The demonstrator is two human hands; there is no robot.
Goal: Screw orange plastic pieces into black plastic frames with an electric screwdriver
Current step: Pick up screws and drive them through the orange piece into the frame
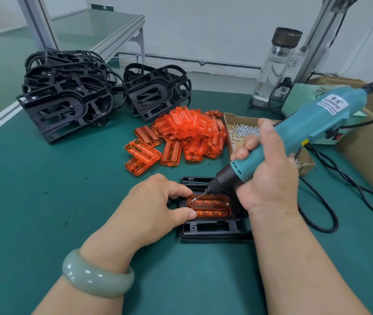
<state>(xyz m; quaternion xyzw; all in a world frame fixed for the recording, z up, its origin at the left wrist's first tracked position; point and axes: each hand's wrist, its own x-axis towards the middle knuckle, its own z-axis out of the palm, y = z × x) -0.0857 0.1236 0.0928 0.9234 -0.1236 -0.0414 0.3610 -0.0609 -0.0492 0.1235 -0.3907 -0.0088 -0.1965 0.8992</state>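
A single wide-angle view looks from the person's head, forward and steeply down onto the green table. It sits close above the left hand and right hand, which fill the near centre. The far edge reaches the white wall, where the metal posts lean outward.

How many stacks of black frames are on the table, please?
2: a larger stack at far left, and a smaller stack right of it, behind the orange pieces. A separate single frame lies in front.
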